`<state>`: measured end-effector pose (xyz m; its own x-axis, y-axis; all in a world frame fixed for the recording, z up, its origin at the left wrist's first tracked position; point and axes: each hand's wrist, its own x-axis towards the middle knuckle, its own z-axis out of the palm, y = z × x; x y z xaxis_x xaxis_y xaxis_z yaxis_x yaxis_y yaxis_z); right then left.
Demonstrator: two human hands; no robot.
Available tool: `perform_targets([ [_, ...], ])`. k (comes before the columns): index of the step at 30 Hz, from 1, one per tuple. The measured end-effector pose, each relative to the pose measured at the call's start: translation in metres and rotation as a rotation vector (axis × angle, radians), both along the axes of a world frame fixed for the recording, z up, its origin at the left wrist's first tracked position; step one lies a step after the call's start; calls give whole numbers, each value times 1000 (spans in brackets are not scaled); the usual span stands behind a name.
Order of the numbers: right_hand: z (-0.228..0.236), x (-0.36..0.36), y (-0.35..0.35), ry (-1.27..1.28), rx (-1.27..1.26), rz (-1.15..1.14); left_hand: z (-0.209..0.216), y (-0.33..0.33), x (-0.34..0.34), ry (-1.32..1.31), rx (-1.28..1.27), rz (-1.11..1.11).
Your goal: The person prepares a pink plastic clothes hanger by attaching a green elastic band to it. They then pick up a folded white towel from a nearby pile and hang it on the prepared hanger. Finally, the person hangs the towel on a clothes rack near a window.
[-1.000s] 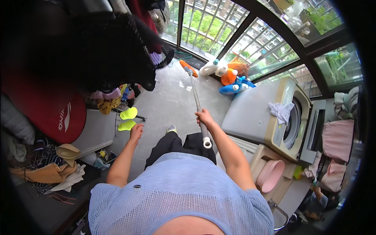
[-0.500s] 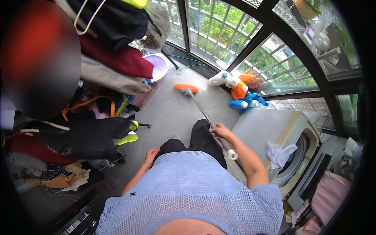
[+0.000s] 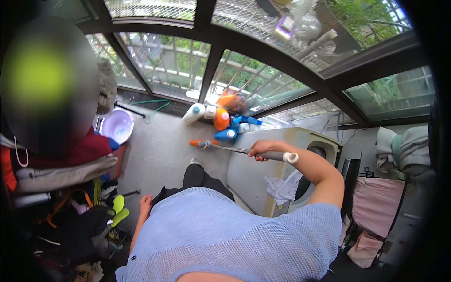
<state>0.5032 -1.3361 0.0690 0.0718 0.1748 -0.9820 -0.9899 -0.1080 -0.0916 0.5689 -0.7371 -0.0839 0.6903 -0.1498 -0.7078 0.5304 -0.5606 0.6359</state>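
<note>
Clothes [image 3: 70,175] far L, then lilac basin [image 3: 117,126]; L hand [image 3: 145,206] down by the thigh, can't tell if open or curled. Now the mop [image 3: 229,148]: orange end nr the bottles [image 3: 221,119], pole running R, R hand [image 3: 258,151] wrapped tight round it, washer [image 3: 249,175] w/ white cloth [image 3: 283,187] alongside.

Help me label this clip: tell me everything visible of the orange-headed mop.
The mop has an orange head, grayish joint, slim metal-looking pole and thicker gray grip with a pale, hollow-looking end. It slants, the right hand closed around it; its head appears on the floor near a blue bottle, contact with that unclear.
</note>
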Motion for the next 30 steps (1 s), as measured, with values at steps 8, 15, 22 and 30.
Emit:
perform_targets([
  [8, -48, 22, -139, -214, 314, -767, -61, 10, 14, -1, -107, 85],
  [15, -100, 35, -147, -657, -32, -1277, -33, -1, 16, -136, 8, 21],
  [22, -125, 13, -84, -574, -134, -1449, -25, -25, 71, -5, 61, 166],
  [30, -163, -12, 121, -283, -286, -786, -51, -98, 171, -5, 131, -93],
])
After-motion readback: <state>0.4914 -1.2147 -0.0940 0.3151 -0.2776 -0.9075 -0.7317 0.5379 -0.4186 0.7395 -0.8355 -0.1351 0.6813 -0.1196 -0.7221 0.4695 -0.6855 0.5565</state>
